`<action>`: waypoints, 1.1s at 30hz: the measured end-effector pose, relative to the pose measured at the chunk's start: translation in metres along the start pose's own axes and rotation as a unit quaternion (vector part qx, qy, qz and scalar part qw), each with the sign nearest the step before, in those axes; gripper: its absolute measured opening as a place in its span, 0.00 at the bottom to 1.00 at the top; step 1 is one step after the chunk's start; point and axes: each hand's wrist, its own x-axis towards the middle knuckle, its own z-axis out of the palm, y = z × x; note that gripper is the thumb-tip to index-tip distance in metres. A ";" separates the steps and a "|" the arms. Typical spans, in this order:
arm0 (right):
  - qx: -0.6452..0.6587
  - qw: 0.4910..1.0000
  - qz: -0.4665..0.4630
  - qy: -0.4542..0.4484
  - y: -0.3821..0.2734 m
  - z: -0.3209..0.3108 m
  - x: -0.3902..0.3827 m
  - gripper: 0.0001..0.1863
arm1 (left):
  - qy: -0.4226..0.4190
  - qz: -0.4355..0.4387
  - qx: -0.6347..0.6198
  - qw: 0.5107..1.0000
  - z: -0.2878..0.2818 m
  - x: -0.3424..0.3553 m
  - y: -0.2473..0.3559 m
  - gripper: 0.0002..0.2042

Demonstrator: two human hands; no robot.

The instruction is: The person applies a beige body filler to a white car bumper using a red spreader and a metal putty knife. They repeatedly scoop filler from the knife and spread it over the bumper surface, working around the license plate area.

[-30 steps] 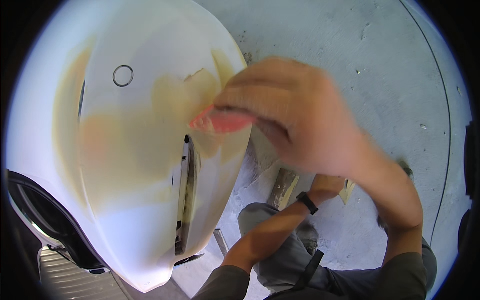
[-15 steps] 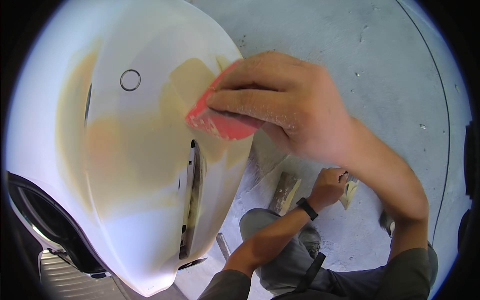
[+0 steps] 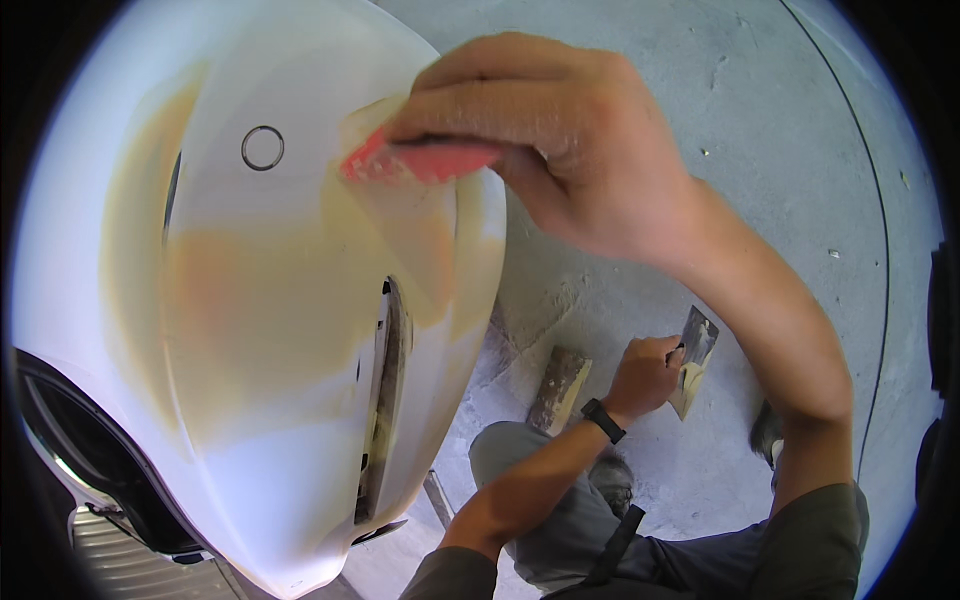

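My right hand [image 3: 570,135] pinches a flexible red filler spreader [image 3: 425,162], its edge smeared with pale paste. The spreader is at the right side of a white car body panel [image 3: 260,520]; motion blurs it, and whether it touches is hard to tell. Around it the panel bears yellowish filler [image 3: 280,340], with an orange-tinted patch to the left. Lower down, on the right of the panel, my left hand [image 3: 645,378] grips a putty knife [image 3: 700,338] by its handle. A lump of cream-coloured filler [image 3: 688,380] lies on the blade.
A round ring [image 3: 263,148] is set in the panel's upper part, and a long slot [image 3: 375,430] runs down its right side. On the grey floor [image 3: 780,110] lies a filler-smeared block [image 3: 560,388] near my knee. A dark opening [image 3: 90,450] sits at lower left.
My right hand has moved up and slightly left with the spreader, uncovering more of the filler below it. The putty knife's blade now shows fully beside my right forearm.
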 end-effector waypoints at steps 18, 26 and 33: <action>0.077 0.996 0.038 0.023 0.005 0.004 0.003 0.14 | -0.048 -0.006 -0.008 0.999 0.002 0.006 -0.001 0.11; -0.060 0.991 0.123 0.003 -0.051 0.011 -0.039 0.25 | 0.035 0.056 -0.029 0.997 0.014 0.013 0.004 0.08; -0.041 0.981 0.179 0.061 -0.093 0.043 -0.081 0.27 | -0.060 -0.064 -0.020 0.996 0.011 0.017 0.017 0.09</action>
